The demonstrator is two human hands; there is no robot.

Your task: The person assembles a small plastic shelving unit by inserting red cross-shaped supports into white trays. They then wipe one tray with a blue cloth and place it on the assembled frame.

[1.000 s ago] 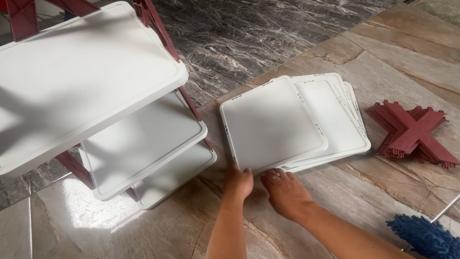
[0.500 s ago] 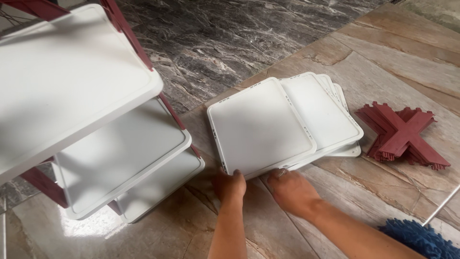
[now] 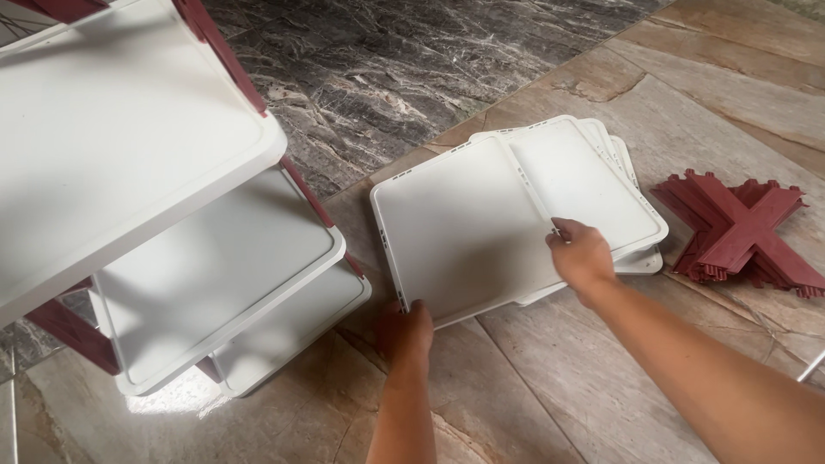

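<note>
Nearest the camera, the left hand [image 3: 404,333] is gripping the near corner of the top white shelf panel [image 3: 464,228], its fingers curled over the panel's edge with the thumb side hidden underneath. A little farther on, the right hand [image 3: 582,254] is resting on the right edge of that same panel, fingers bent and pinching the rim where it overlaps the next panel [image 3: 593,180] in the stack. The top panel is lying flat, shifted to the left of the pile, on the brown stone floor tiles [image 3: 550,387]. Beneath it, several more white panels of the same rounded rectangular shape are fanning out slightly to the right, their corners showing one behind another.

To the left, an assembled shelf rack [image 3: 155,215] is standing with three white shelves held by dark red posts, its lowest shelf sitting just beside the stack. To the right of the stack, well apart from both hands, a bundle of dark red plastic posts [image 3: 739,232] is lying crossed on the floor. Farther back, the floor is changing to dark grey marble [image 3: 412,60].
</note>
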